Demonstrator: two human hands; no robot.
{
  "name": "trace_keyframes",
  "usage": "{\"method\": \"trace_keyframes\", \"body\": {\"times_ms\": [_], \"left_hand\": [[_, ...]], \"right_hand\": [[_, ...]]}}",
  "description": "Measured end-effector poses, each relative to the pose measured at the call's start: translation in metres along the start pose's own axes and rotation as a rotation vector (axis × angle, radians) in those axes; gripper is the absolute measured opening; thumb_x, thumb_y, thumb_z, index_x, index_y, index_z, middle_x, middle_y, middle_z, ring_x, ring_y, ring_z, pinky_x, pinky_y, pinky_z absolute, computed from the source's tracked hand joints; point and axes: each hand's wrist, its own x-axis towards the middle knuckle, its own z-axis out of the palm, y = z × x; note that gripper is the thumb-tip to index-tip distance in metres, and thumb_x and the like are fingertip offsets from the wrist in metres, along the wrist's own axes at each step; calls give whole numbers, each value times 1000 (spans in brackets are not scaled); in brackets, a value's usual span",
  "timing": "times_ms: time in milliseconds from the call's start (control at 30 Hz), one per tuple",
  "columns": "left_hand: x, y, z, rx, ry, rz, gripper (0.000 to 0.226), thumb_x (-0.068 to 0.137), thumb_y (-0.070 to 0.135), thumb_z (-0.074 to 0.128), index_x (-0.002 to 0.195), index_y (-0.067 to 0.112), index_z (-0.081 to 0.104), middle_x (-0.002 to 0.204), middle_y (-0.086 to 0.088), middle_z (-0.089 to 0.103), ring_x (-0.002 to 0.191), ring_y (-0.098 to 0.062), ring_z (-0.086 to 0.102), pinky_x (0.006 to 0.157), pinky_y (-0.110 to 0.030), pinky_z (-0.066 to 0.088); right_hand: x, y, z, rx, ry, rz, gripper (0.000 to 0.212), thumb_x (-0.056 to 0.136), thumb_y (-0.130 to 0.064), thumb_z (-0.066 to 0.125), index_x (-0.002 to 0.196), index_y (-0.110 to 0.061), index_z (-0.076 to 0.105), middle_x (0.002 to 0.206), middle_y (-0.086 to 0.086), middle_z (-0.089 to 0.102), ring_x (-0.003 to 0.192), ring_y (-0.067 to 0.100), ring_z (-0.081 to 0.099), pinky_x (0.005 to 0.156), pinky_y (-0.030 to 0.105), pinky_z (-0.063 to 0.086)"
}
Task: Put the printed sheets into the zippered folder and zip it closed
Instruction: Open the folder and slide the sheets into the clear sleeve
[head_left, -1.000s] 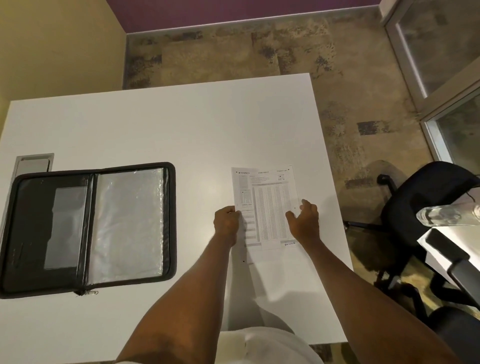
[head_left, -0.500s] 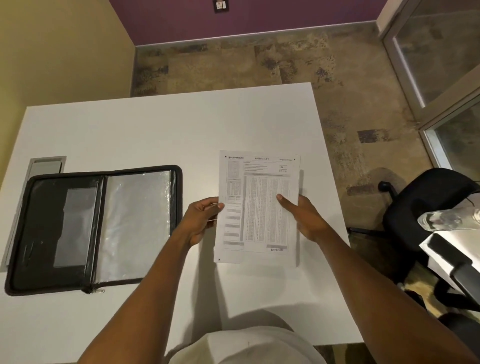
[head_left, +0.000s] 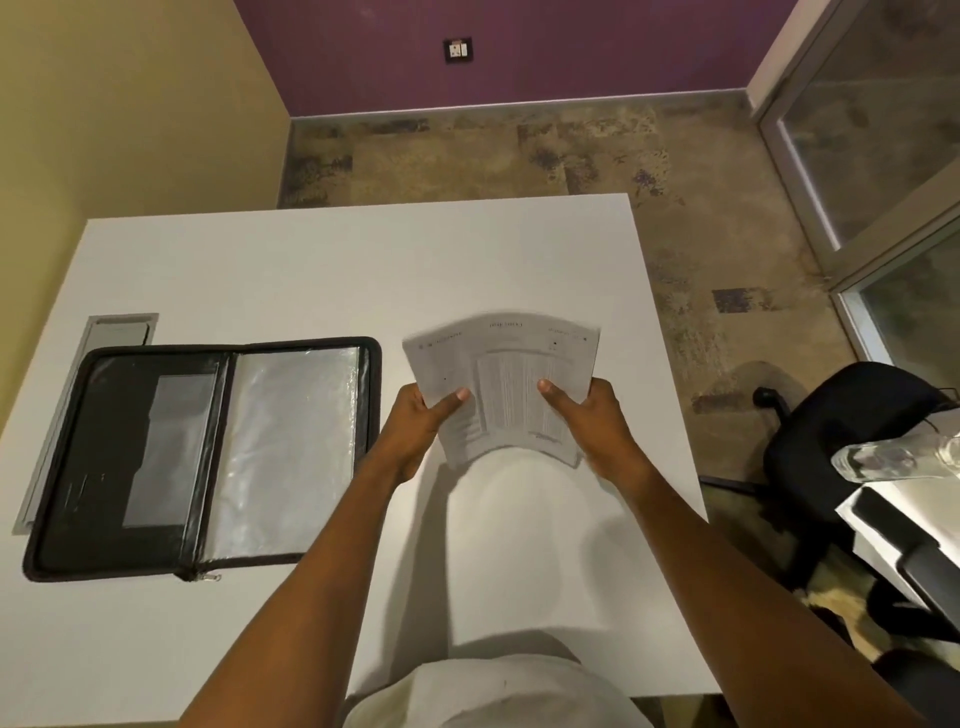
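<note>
The printed sheets (head_left: 506, 384) are held up off the white table (head_left: 311, 270), bowed upward in the middle and a little blurred. My left hand (head_left: 415, 431) grips their left edge, thumb on top. My right hand (head_left: 597, 421) grips the right edge the same way. The black zippered folder (head_left: 202, 457) lies open flat on the table to the left of my hands, with a clear plastic sleeve on its right half and a dark pocket on its left half. Its zipper pull (head_left: 208, 576) rests at the near edge.
A grey cable hatch (head_left: 111, 330) is set in the table behind the folder. A black office chair (head_left: 852, 431) stands to the right of the table, beside a second desk with a clear bottle (head_left: 893, 460) on it.
The sheets were lying flat on the table under both hands; now they are lifted off it, held by both edges and bent into an arch. The folder has not moved.
</note>
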Motion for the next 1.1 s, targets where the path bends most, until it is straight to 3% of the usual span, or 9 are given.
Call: {"method": "trace_keyframes", "body": {"times_ms": [100, 233, 300, 400, 567, 767, 933, 1100], "left_hand": [[-10, -5, 6, 3, 50, 74, 25, 96, 11, 74, 109, 31, 79, 115, -3, 79, 107, -15, 75, 86, -23, 59], [-19, -16, 10, 74, 83, 74, 22, 96, 10, 74, 110, 26, 76, 113, -7, 79, 104, -15, 74, 87, -30, 60], [-22, -21, 12, 108, 86, 72, 23, 95, 12, 75, 110, 29, 77, 114, -7, 79, 104, -16, 74, 88, -32, 60], [-25, -26, 14, 136, 56, 89, 28, 95, 18, 77, 109, 43, 77, 113, 1, 79, 106, -14, 74, 84, -25, 60], [-22, -40, 16, 180, 98, 65, 27, 93, 20, 78, 108, 42, 77, 112, 1, 79, 108, -20, 74, 96, -45, 60], [-18, -47, 15, 186, 105, 82, 26, 92, 26, 78, 115, 36, 75, 113, 1, 79, 109, -18, 73, 92, -38, 59], [-16, -50, 17, 189, 120, 38, 22, 95, 24, 76, 109, 42, 77, 110, 1, 80, 106, -22, 74, 95, -48, 60], [-12, -49, 11, 178, 85, -45, 33, 96, 19, 75, 128, 14, 71, 120, -4, 78, 112, -24, 73, 102, -51, 57]], "right_hand": [[-10, 3, 3, 37, 49, -8, 15, 94, -27, 75, 110, -24, 75, 108, -1, 79, 106, 22, 75, 95, 41, 61], [-22, 14, 3, 52, 68, 63, 38, 90, -29, 79, 123, -12, 71, 116, 7, 77, 109, 24, 73, 100, 51, 58], [-26, 20, 3, 57, 74, 88, 39, 89, -28, 81, 123, -14, 70, 118, 7, 76, 110, 25, 72, 100, 53, 58], [-31, 27, 6, 77, 71, 86, 26, 89, -19, 81, 112, -28, 71, 117, 5, 76, 111, 23, 72, 101, 53, 57], [-35, 34, 7, 81, 91, 99, 25, 90, -15, 79, 104, -33, 69, 112, -2, 76, 107, 16, 72, 102, 51, 57], [-27, 38, 4, 81, 86, 94, 25, 90, -16, 80, 104, -35, 69, 112, -4, 76, 108, 15, 72, 102, 49, 58], [-23, 41, 3, 65, 70, 114, 25, 91, -17, 79, 105, -35, 68, 114, -3, 76, 108, 16, 72, 102, 48, 57], [-20, 37, 2, 8, 15, 98, 24, 93, -20, 77, 109, -35, 68, 113, -7, 75, 115, 23, 71, 96, 37, 61]]}}
